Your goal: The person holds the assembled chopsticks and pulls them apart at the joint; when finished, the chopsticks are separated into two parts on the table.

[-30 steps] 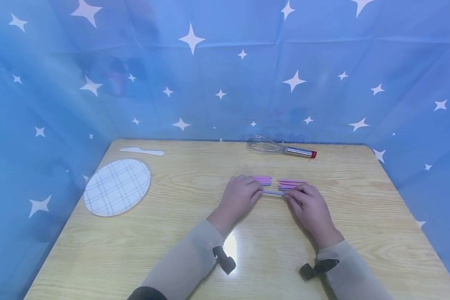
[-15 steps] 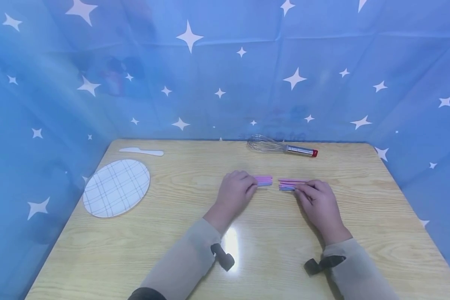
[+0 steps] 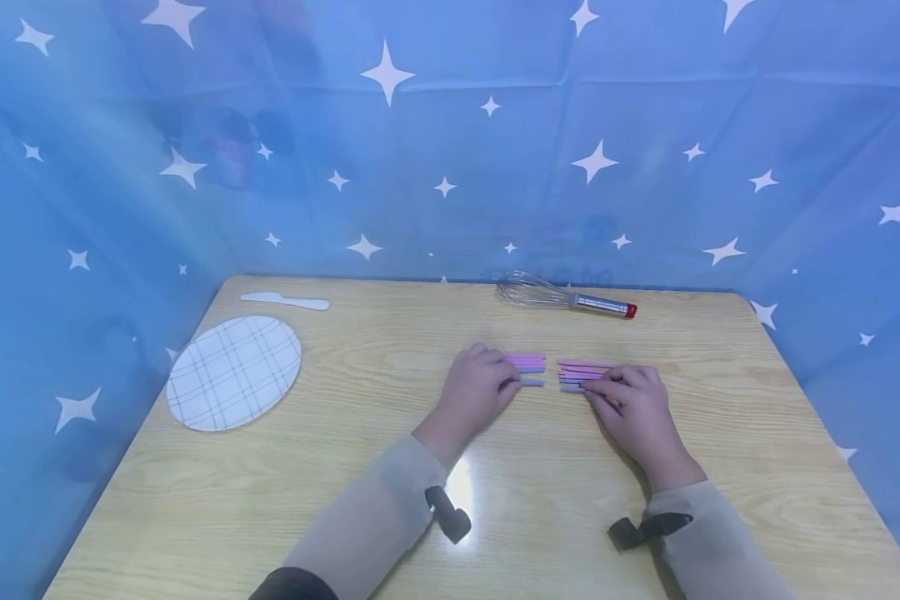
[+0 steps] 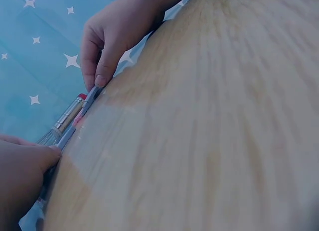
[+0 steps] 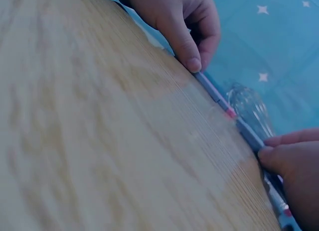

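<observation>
My left hand (image 3: 474, 385) is at the left bundle of pink, purple and blue thin sticks (image 3: 527, 362). Its thumb and fingers pinch a grey-blue stick (image 3: 532, 382) along the bundle's near side. Across a small gap, my right hand (image 3: 636, 410) pinches another grey-blue stick (image 3: 572, 389) in front of the right bundle of thin sticks (image 3: 579, 368). Both pinched sticks lie low along the tabletop, roughly in line. The left wrist view shows the right hand's thumb (image 4: 102, 79) on its stick's end. Fingers hide the outer ends of both bundles.
A whisk (image 3: 566, 296) with a red-tipped handle lies behind the bundles. At the left are a white checked oval plate (image 3: 234, 375) and a white knife (image 3: 285, 301). A blue star-printed curtain (image 3: 450, 142) stands behind the wooden table (image 3: 390, 333).
A second ago one blue stick spanned both hands; half a second ago the hands were farther apart. Now separate grey-blue sticks show at each hand, in front of the bundles.
</observation>
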`<state>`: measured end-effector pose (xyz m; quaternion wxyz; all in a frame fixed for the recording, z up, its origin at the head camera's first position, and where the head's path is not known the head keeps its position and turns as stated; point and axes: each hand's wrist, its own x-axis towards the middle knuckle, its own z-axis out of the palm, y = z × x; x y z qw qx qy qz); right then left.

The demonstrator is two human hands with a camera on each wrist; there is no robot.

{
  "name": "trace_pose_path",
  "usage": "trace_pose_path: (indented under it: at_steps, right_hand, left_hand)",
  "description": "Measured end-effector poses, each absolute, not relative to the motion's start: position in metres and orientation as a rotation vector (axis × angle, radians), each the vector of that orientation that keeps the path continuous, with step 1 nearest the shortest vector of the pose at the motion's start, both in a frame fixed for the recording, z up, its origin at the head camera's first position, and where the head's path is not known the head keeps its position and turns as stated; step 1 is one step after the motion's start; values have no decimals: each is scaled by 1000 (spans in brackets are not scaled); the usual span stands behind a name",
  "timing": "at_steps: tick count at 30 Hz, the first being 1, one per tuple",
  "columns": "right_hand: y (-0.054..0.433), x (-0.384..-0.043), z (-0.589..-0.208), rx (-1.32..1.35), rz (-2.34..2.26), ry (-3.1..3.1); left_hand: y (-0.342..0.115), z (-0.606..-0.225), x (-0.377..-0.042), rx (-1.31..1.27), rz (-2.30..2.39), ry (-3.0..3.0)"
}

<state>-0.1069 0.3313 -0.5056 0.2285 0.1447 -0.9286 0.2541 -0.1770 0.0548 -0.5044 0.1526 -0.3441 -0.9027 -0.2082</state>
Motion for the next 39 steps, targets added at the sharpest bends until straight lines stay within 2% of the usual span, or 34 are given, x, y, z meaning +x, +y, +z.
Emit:
trace_pose_path:
  at_steps: [31, 39]
  right_hand:
    - [329, -115, -504, 306, 729, -2518]
    - [336, -118, -486, 306, 643, -2554]
  left_hand:
    - [60, -506, -184, -915, -672, -2502]
    - [52, -497, -178, -932, -760, -2453]
